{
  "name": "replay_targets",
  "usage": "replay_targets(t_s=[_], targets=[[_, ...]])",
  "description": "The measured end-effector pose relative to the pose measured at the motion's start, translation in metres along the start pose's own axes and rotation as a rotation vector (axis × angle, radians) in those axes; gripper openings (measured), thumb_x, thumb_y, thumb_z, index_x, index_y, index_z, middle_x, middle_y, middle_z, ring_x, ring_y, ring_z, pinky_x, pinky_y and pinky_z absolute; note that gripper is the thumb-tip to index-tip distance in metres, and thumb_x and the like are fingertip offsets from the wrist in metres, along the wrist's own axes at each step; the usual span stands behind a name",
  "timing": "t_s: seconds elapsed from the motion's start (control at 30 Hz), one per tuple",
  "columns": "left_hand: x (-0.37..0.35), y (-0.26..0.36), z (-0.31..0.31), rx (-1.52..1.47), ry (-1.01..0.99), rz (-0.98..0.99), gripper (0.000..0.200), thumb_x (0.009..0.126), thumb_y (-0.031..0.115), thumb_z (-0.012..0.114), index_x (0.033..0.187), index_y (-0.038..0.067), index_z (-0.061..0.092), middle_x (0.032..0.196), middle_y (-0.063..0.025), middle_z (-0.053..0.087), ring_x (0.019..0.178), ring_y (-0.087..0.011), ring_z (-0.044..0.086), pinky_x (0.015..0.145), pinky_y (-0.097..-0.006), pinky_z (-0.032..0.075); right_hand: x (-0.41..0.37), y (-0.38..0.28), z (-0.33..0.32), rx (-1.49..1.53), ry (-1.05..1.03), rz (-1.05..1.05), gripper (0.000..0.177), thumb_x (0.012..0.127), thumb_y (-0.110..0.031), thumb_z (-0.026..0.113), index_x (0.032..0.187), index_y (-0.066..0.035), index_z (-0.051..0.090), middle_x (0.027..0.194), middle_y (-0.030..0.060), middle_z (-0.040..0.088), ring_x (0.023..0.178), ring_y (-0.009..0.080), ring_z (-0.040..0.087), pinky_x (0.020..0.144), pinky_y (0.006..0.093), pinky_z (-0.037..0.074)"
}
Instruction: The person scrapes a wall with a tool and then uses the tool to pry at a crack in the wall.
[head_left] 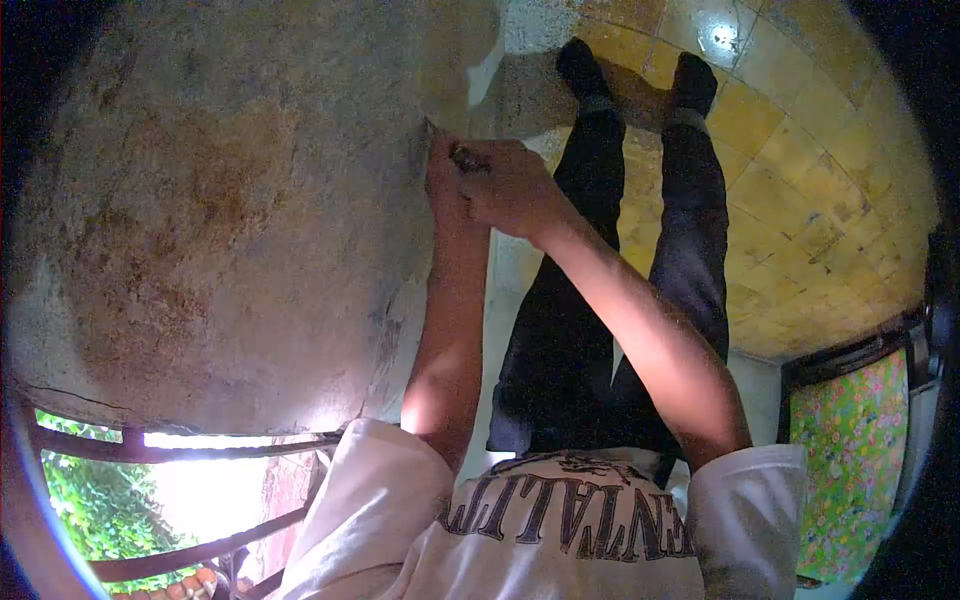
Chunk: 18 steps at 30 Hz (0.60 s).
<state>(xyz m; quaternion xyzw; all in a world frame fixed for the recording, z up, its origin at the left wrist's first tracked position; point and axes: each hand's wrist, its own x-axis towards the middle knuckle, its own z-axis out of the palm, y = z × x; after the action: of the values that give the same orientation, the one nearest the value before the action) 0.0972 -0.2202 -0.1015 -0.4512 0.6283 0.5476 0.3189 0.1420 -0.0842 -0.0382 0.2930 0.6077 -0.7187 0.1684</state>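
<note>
Both hands meet in front of me beside the edge of a stained grey wall (330, 210). My right hand (508, 185) is closed, with a small dark-handled tool (466, 158) showing between the hands. A thin pointed piece sticks out above them toward the wall; its exact kind is too small to tell. My left hand (442, 170) is pressed against the right one, its fingers curled and mostly hidden. Whether it grips the same tool is not clear.
My dark-trousered legs (690, 240) stand on yellowish floor tiles (800, 160). At lower left is a barred window opening (170, 455) with greenery outside. A green flowered cloth (850, 450) hangs in a dark frame at lower right. The wall runs close along my left.
</note>
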Motion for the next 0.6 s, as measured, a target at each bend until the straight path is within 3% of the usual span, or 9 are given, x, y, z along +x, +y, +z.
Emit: replay_targets(t_s=[0.07, 0.1, 0.17, 0.23, 0.3, 0.4, 0.47, 0.53, 0.6], targets=[[0.01, 0.01, -0.02, -0.135, -0.115, -0.101, 0.018, 0.084, 0.021, 0.053, 0.071, 0.011, 0.048, 0.065, 0.0001, 0.046, 0.059, -0.0126, 0.048, 0.054, -0.0295, 0.039, 0.006, -0.015, 0.004, 0.127, -0.078, 0.182, 0.034, 0.077, -0.022, 0.057, 0.104, -0.003, 0.063, 0.08, 0.0173, 0.066, 0.068, 0.0239, 0.065, 0.069, 0.0339, 0.051], [0.008, 0.013, -0.02, -0.078, -0.116, -0.046, 0.018, 0.084, 0.021, 0.053, 0.071, 0.011, 0.048, 0.065, 0.0001, 0.046, 0.059, -0.0126, 0.049, 0.054, -0.0297, 0.039, 0.009, -0.018, 0.006, 0.19, -0.118, 0.27, 0.034, 0.077, -0.023, 0.057, 0.104, -0.004, 0.063, 0.081, 0.0177, 0.067, 0.069, 0.026, 0.066, 0.07, 0.0353, 0.051], [0.0, 0.015, -0.015, 0.026, -0.128, 0.06, 0.018, 0.084, 0.021, 0.053, 0.07, 0.011, 0.049, 0.065, 0.0002, 0.046, 0.059, -0.0126, 0.049, 0.054, -0.03, 0.04, 0.01, -0.008, 0.016, 0.097, -0.002, 0.131, 0.033, 0.077, -0.023, 0.057, 0.103, -0.003, 0.063, 0.079, 0.0175, 0.066, 0.068, 0.0281, 0.065, 0.067, 0.0374, 0.05], [-0.01, 0.01, -0.003, 0.033, -0.015, 0.042, 0.018, 0.084, 0.021, 0.054, 0.071, 0.011, 0.049, 0.065, -0.0001, 0.046, 0.059, -0.0131, 0.049, 0.054, -0.0304, 0.04, 0.003, 0.004, 0.018, 0.091, 0.042, 0.101, 0.032, 0.077, -0.023, 0.058, 0.102, -0.003, 0.063, 0.078, 0.017, 0.066, 0.068, 0.0293, 0.065, 0.065, 0.0389, 0.049], [-0.011, 0.007, -0.005, -0.007, 0.0, 0.01, 0.017, 0.084, 0.021, 0.054, 0.072, 0.01, 0.05, 0.065, -0.0002, 0.046, 0.059, -0.0134, 0.05, 0.054, -0.0307, 0.041, -0.006, -0.006, 0.005, 0.183, 0.015, 0.164, 0.032, 0.077, -0.023, 0.058, 0.101, -0.003, 0.063, 0.077, 0.0163, 0.066, 0.068, 0.0297, 0.065, 0.065, 0.0397, 0.049], [-0.022, 0.012, -0.008, -0.072, -0.023, -0.023, 0.016, 0.085, 0.021, 0.055, 0.074, 0.009, 0.05, 0.065, -0.0005, 0.047, 0.059, -0.014, 0.05, 0.054, -0.031, 0.041, 0.006, -0.001, 0.011, -0.012, -0.098, 0.05, 0.034, 0.077, -0.025, 0.058, 0.102, -0.003, 0.063, 0.079, 0.0151, 0.067, 0.072, 0.0302, 0.065, 0.068, 0.0387, 0.049], [-0.025, 0.011, 0.012, -0.069, 0.047, 0.022, 0.017, 0.086, 0.022, 0.054, 0.075, 0.009, 0.05, 0.066, -0.0011, 0.047, 0.059, -0.0145, 0.051, 0.053, -0.0316, 0.041, 0.001, -0.013, -0.008, 0.21, -0.151, 0.264, 0.034, 0.078, -0.027, 0.058, 0.102, -0.003, 0.063, 0.08, 0.0146, 0.067, 0.074, 0.0286, 0.065, 0.069, 0.0381, 0.049], [-0.006, 0.004, 0.006, -0.008, 0.083, 0.005, 0.018, 0.086, 0.022, 0.054, 0.074, 0.009, 0.05, 0.065, -0.002, 0.047, 0.058, -0.0152, 0.051, 0.053, -0.0323, 0.041, 0.002, -0.014, -0.013, 0.256, -0.105, 0.275, 0.035, 0.078, -0.028, 0.057, 0.101, -0.003, 0.063, 0.079, 0.0137, 0.067, 0.072, 0.0258, 0.065, 0.068, 0.0369, 0.049], [-0.017, 0.014, 0.018, -0.005, 0.106, -0.038, 0.018, 0.086, 0.021, 0.054, 0.073, 0.009, 0.05, 0.065, -0.0026, 0.047, 0.058, -0.0156, 0.051, 0.054, -0.0328, 0.042, 0.002, 0.002, 0.007, 0.149, 0.03, 0.106, 0.035, 0.078, -0.029, 0.058, 0.099, -0.002, 0.063, 0.076, 0.0126, 0.066, 0.066, 0.022, 0.063, 0.064, 0.0353, 0.049]])
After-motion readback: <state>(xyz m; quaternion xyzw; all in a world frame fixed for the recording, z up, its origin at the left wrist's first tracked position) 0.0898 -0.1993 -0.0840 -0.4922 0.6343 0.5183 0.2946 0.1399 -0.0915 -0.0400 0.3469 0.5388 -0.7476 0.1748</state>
